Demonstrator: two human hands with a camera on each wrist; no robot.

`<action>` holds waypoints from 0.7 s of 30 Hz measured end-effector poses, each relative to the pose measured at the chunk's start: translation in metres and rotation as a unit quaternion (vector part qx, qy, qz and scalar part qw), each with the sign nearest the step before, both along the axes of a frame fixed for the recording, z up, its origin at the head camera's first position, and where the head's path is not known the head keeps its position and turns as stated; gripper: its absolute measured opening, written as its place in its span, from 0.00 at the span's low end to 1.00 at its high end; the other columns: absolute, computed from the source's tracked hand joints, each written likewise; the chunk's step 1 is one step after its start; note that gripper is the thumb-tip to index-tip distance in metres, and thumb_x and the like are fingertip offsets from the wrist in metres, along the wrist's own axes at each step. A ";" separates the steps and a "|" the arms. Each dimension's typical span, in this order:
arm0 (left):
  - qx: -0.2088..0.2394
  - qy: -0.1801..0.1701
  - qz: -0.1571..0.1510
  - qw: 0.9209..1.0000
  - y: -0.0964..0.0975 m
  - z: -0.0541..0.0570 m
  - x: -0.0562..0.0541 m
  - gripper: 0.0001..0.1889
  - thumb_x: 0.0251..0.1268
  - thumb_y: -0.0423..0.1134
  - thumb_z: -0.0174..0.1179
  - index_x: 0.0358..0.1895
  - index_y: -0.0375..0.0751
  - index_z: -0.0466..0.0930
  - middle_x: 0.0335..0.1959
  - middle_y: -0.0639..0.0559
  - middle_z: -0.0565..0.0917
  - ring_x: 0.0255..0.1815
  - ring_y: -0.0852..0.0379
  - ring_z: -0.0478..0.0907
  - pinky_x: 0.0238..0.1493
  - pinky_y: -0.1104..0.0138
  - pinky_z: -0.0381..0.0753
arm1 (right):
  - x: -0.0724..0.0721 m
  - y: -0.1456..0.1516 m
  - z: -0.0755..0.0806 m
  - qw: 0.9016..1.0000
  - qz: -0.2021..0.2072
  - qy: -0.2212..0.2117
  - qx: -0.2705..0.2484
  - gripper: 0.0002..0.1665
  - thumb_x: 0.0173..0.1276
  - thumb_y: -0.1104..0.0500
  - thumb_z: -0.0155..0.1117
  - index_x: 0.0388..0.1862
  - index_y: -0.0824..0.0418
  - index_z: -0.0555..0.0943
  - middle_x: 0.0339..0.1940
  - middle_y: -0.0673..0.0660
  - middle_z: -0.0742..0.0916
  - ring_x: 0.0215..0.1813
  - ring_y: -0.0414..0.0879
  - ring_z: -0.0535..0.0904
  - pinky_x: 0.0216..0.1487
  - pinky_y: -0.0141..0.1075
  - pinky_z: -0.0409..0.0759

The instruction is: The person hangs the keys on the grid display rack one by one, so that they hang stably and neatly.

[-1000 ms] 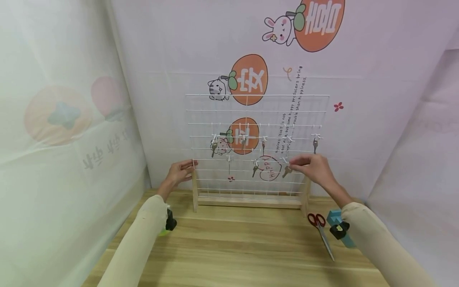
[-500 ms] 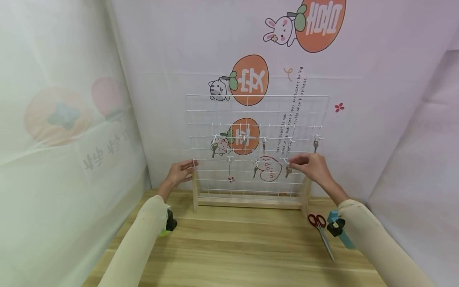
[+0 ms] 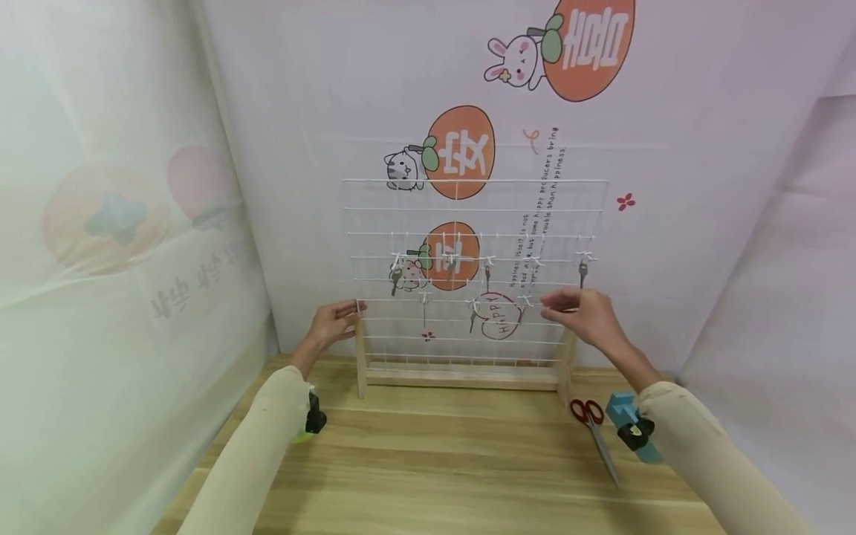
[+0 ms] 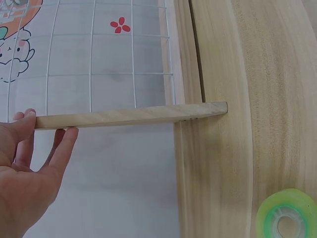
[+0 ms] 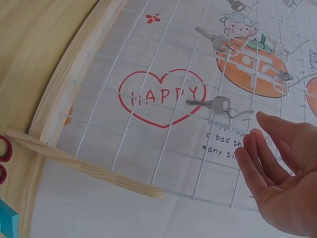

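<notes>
A white wire grid rack [image 3: 461, 338] stands upright on a wooden base, with several keys hanging from its white hooks. My left hand [image 3: 336, 321] grips the rack's left wooden post [image 4: 114, 117], thumb on one side and fingers on the other. My right hand [image 5: 285, 171] is beside a hook on the right part of the grid, fingers loosely bent and nothing between them. From that hook hangs a silver key [image 5: 218, 104], just off the thumb tip. Another key [image 5: 212, 37] hangs farther along the grid in the right wrist view.
Red-handled scissors [image 3: 597, 438] and a light blue object [image 3: 625, 409], partly behind the right wrist camera, lie on the wooden table [image 3: 428, 461] at right. A green tape roll [image 4: 287, 215] lies at left. A printed cloth [image 3: 321, 89] hangs behind the rack.
The right fingers have let go of the key, which now hangs on its hook, and sit slightly apart from it. The left hand keeps its hold on the post.
</notes>
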State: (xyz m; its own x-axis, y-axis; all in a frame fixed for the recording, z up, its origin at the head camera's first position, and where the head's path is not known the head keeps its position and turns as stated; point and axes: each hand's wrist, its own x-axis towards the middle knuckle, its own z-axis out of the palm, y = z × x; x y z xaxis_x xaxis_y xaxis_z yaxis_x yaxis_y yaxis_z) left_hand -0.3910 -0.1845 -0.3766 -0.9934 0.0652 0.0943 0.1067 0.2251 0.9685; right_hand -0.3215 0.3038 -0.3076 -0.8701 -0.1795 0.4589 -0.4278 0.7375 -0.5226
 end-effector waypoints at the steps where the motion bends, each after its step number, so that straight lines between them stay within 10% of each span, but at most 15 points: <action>1: -0.005 0.002 0.003 1.000 -0.001 0.000 0.000 0.22 0.80 0.30 0.55 0.73 0.36 0.74 0.72 0.39 0.76 0.73 0.41 0.73 0.65 0.47 0.80 | 0.001 -0.001 0.000 1.000 0.002 -0.002 0.000 0.13 0.71 0.61 0.74 0.51 0.66 0.88 0.44 0.64 0.92 0.47 0.58 0.89 0.46 0.45 0.90; 21: -0.064 0.022 -0.049 0.997 -0.014 0.004 0.018 0.26 0.81 0.31 0.54 0.78 0.33 0.65 0.75 0.37 0.71 0.74 0.36 0.70 0.66 0.45 0.79 | 0.017 0.013 -0.022 0.999 0.014 0.037 0.028 0.11 0.73 0.63 0.71 0.50 0.67 0.87 0.46 0.65 0.91 0.47 0.60 0.88 0.51 0.55 0.88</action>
